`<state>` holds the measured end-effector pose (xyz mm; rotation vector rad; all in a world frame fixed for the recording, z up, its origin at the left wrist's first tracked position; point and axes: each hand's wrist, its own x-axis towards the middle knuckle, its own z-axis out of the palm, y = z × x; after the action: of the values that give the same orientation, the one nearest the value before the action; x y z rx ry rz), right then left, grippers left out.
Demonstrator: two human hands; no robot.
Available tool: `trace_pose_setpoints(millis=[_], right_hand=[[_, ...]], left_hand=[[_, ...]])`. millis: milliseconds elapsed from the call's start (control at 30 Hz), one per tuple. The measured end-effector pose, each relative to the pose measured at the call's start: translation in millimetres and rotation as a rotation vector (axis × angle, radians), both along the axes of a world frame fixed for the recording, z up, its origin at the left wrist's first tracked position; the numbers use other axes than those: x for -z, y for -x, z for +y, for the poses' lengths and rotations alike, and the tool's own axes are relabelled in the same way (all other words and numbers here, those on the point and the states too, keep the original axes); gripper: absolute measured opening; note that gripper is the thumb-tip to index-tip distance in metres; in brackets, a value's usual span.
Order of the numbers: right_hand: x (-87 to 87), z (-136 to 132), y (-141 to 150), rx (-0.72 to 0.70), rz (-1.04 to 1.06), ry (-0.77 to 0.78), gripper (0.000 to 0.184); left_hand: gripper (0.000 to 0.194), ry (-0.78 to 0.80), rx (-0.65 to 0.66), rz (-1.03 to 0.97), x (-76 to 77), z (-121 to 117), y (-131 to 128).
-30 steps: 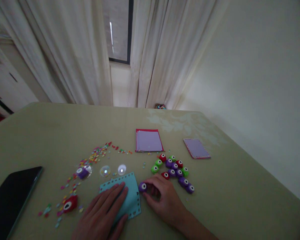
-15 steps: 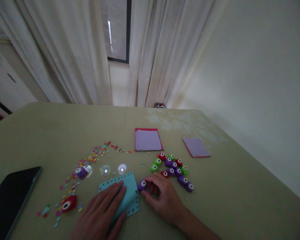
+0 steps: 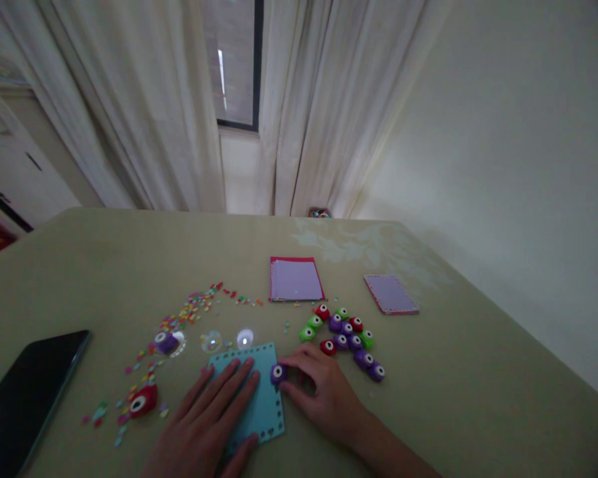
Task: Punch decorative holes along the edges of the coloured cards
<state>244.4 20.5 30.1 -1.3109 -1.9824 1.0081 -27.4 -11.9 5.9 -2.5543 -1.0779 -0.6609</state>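
Note:
My left hand [image 3: 212, 418] lies flat, fingers stretched out, on a light blue paper card [image 3: 264, 398] with punched holes along its edges. My right hand [image 3: 323, 395] pinches a small purple paper punch [image 3: 278, 374] and holds it against the card's right edge. Just beyond my right hand sits a cluster of several small punches [image 3: 346, 335] in red, green and purple.
A bigger red punch [image 3: 142, 401] and a purple one [image 3: 165, 342] lie at the left among scattered coloured paper bits [image 3: 189, 312]. Two clear domes [image 3: 228, 340], a stack of pale sheets [image 3: 296, 279], a single card [image 3: 391, 294] and a dark tablet [image 3: 27, 395] are also on the table.
My right hand has slid the purple punch a little left onto the blue card's edge. My left hand has stayed flat on the card.

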Motion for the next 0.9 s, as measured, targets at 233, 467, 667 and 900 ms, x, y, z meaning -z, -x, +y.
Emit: trace_pose_setpoints(millis=[233,467,667,900], right_hand=[[4.2,1.9,-0.7,-0.008,0.023,-0.011,0.037],[4.0,0.2,-2.4,-0.032,0.008,-0.038,0.033],[2.1,0.3,-2.7,-0.033,0.002,-0.012,0.034],[0.3,0.3,-1.4,-0.03,0.021,-0.015,0.033]], left_hand=[[0.064,0.009,-0.018,0.022,1.2,3.1,-1.3],[0.064,0.024,-0.039,-0.014,4.6,2.1,-2.0],[0.065,0.04,-0.035,-0.006,-1.1,-0.3,-3.0],[0.066,0.04,-0.034,0.006,-5.3,-2.0,-4.2]])
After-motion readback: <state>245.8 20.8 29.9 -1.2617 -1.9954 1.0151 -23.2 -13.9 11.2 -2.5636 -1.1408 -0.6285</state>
